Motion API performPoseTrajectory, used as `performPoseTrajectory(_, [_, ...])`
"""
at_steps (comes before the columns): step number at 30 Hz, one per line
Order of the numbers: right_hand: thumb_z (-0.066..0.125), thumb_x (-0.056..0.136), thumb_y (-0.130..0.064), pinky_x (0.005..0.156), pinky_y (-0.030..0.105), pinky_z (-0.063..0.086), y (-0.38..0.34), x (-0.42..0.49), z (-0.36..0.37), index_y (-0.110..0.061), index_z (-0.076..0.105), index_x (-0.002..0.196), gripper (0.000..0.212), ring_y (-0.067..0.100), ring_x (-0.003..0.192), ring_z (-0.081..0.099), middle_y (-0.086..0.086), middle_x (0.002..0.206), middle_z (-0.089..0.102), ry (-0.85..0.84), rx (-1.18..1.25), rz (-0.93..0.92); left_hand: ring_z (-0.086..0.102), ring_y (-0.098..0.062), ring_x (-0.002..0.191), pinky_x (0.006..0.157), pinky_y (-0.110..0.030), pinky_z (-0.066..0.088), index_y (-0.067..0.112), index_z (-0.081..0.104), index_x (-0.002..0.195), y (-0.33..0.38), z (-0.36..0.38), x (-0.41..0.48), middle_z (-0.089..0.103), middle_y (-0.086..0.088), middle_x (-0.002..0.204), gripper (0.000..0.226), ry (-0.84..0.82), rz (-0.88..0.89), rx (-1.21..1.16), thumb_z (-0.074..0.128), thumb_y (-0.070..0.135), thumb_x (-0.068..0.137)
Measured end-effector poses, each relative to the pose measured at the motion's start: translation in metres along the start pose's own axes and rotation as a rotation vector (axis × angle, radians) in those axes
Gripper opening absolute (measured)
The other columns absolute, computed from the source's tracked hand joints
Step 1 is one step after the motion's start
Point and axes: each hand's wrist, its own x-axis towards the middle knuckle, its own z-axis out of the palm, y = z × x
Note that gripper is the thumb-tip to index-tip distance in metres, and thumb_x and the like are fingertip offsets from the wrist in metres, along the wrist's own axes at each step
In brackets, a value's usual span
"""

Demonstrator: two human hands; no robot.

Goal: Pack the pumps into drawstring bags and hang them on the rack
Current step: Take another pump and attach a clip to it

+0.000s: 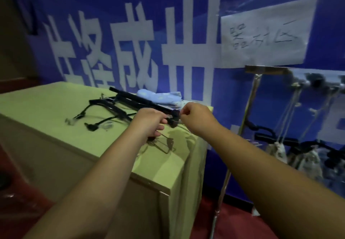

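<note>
On the desk point(46, 108) mid-frame, left hand point(149, 122) and right hand point(195, 117) seemingly pinch one pump point(141, 100); tangled hoses point(119, 116) could snag neighbours.

Table point(43, 106) front-left is bare, reachable from the front or left. Back-right is cluttered: pumps point(130, 101), hoses point(91, 126) and blue cloth point(158, 96) against the banner point(104, 39), which closes the back. Left hand point(149, 124) and right hand point(197, 117) grip the front pump point(172, 124), filling the right corner. Rack pole point(249, 106) stands near the table's right edge; hung bags point(276, 151) block beyond it.
</note>
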Motion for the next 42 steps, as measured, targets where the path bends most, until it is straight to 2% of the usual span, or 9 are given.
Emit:
performPoseTrajectory(4, [0.064, 0.101, -0.028, 0.078, 0.037, 0.056, -0.032, 0.024, 0.044, -0.014, 0.077, 0.099, 0.019, 0.026, 0.094, 0.070, 0.005, 0.096, 0.076, -0.082, -0.025, -0.063, 0.049, -0.020, 0.057, 0.052, -0.026, 0.042, 0.004, 0.063, 0.099, -0.021, -0.047, 0.033, 0.059, -0.013, 0.080, 0.008, 0.134, -0.076, -0.078, 0.056, 0.004, 0.104])
performPoseTrajectory(8, [0.069, 0.095, -0.062, 0.082, 0.038, 0.059, -0.063, 0.039, 0.087, -0.017, 0.072, 0.112, 0.047, 0.022, 0.095, 0.069, 0.002, 0.101, 0.074, -0.316, -0.194, -0.127, 0.065, -0.024, 0.063, 0.057, -0.031, 0.057, -0.003, 0.067, 0.105, -0.044, -0.076, 0.061, 0.067, -0.015, 0.083, 0.015, 0.234, -0.107, -0.098, 0.056, 0.007, 0.101])
performPoseTrajectory(12, [0.070, 0.095, -0.050, 0.067, 0.033, 0.052, -0.076, 0.054, 0.113, -0.016, 0.072, 0.096, 0.035, 0.020, 0.081, 0.067, 0.002, 0.085, 0.069, -0.421, -0.333, -0.139, 0.076, -0.034, 0.082, 0.077, -0.043, 0.067, -0.008, 0.066, 0.114, -0.059, -0.091, 0.077, 0.072, -0.023, 0.099, 0.026, 0.247, -0.140, -0.160, 0.060, 0.007, 0.093])
performPoseTrajectory(16, [0.064, 0.102, -0.043, 0.077, 0.038, 0.058, -0.077, 0.056, 0.118, -0.016, 0.069, 0.096, 0.028, 0.024, 0.085, 0.067, 0.004, 0.088, 0.066, -0.362, -0.330, -0.114, 0.080, -0.031, 0.085, 0.078, -0.041, 0.068, -0.006, 0.060, 0.126, -0.069, -0.099, 0.087, 0.073, -0.023, 0.105, 0.038, 0.209, -0.153, -0.288, 0.064, 0.006, 0.090])
performPoseTrajectory(19, [0.062, 0.103, -0.040, 0.070, 0.036, 0.055, -0.078, 0.050, 0.117, -0.017, 0.065, 0.088, 0.028, 0.024, 0.079, 0.067, 0.004, 0.083, 0.065, -0.334, -0.300, -0.108, 0.078, -0.033, 0.091, 0.081, -0.038, 0.067, -0.005, 0.055, 0.130, -0.067, -0.102, 0.091, 0.069, -0.026, 0.116, 0.031, 0.137, -0.148, -0.472, 0.060, 0.006, 0.101])
performPoseTrajectory(25, [0.064, 0.099, -0.044, 0.064, 0.038, 0.052, -0.076, 0.030, 0.106, -0.019, 0.057, 0.106, 0.027, 0.023, 0.079, 0.063, 0.001, 0.092, 0.060, -0.201, -0.268, -0.155, 0.064, -0.020, 0.065, 0.070, -0.032, 0.060, -0.002, 0.062, 0.113, -0.036, -0.119, 0.099, 0.065, -0.007, 0.072, 0.017, 0.168, -0.081, -0.666, 0.058, 0.013, 0.104])
performPoseTrajectory(31, [0.064, 0.094, -0.041, 0.066, 0.041, 0.054, -0.071, 0.014, 0.086, -0.025, 0.056, 0.113, 0.026, 0.024, 0.078, 0.063, 0.001, 0.099, 0.061, -0.105, -0.115, -0.176, 0.078, -0.024, 0.091, 0.078, -0.034, 0.064, 0.004, 0.063, 0.118, 0.004, -0.145, 0.088, 0.075, -0.013, 0.108, 0.016, 0.257, 0.086, -0.648, 0.057, 0.014, 0.107])
performPoseTrajectory(37, [0.070, 0.096, -0.049, 0.086, 0.047, 0.059, -0.056, -0.021, 0.059, -0.029, 0.045, 0.142, 0.056, 0.026, 0.107, 0.066, -0.004, 0.134, 0.056, -0.037, -0.091, -0.244, 0.081, -0.021, 0.092, 0.083, -0.040, 0.066, 0.019, 0.044, 0.146, 0.045, -0.142, 0.067, 0.076, -0.007, 0.116, 0.047, 0.305, 0.282, -0.515, 0.065, 0.027, 0.104])
performPoseTrajectory(42, [0.085, 0.085, -0.060, 0.099, 0.037, 0.057, -0.025, -0.057, 0.026, -0.035, 0.037, 0.150, 0.085, 0.013, 0.116, 0.059, -0.010, 0.138, 0.046, -0.149, 0.021, -0.298, 0.079, -0.029, 0.101, 0.078, -0.044, 0.067, 0.013, 0.054, 0.132, 0.078, -0.108, 0.037, 0.071, -0.013, 0.120, 0.030, 0.213, 0.339, -0.606, 0.060, 0.031, 0.108])
